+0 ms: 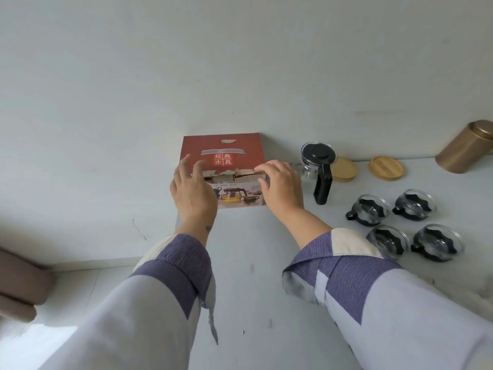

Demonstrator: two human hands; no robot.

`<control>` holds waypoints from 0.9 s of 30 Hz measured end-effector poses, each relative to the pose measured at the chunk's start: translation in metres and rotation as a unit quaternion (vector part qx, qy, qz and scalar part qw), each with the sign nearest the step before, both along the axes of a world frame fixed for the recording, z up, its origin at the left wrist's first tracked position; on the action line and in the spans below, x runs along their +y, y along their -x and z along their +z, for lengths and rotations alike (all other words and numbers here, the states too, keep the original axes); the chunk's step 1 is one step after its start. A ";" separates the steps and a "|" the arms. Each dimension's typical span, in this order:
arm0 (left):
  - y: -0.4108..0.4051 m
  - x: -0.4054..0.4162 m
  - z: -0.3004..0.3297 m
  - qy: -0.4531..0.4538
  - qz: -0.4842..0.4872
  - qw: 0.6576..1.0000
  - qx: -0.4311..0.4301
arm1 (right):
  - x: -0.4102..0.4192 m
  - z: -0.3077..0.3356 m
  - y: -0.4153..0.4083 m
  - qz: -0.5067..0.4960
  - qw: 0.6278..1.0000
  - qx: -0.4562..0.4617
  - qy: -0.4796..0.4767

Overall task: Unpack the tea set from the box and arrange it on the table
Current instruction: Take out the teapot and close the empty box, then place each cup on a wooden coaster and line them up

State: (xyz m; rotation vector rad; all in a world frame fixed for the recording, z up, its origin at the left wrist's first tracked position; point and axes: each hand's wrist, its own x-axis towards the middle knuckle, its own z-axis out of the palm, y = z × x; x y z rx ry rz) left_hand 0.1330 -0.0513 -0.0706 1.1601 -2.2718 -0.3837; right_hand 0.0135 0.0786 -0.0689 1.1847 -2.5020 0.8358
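Observation:
A red-brown cardboard tea set box (229,148) stands against the wall at the table's back, its lid flap down and its front edge torn. My left hand (192,190) lies over the box's front left corner with fingers spread. My right hand (281,186) rests at the front right corner, fingertips on the lid edge. To the right of the box stands a glass teapot (317,169) with a black lid and handle. Several glass cups (369,213) with black holders sit in a group further right.
Two round wooden coasters (385,167) lie behind the cups near the wall. A gold metal canister (465,148) leans at the far right. The white table (248,263) ends at its left edge just left of the box; floor and a brown cushion (18,284) lie beyond.

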 end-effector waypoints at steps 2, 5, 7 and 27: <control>0.014 0.020 0.005 0.029 -0.047 0.998 0.003 | 0.021 0.005 0.012 -0.016 1.000 -0.021 0.008; 0.039 0.056 0.006 0.037 -0.127 0.991 0.005 | 0.058 0.009 0.033 -0.051 0.997 -0.042 0.032; 0.056 0.082 0.000 0.020 -0.174 0.984 -0.007 | 0.083 0.011 0.048 -0.078 0.995 -0.041 0.053; 0.140 0.219 -0.120 -0.080 -0.142 0.980 -0.111 | 0.139 -0.048 0.235 -0.141 0.939 -0.264 -0.169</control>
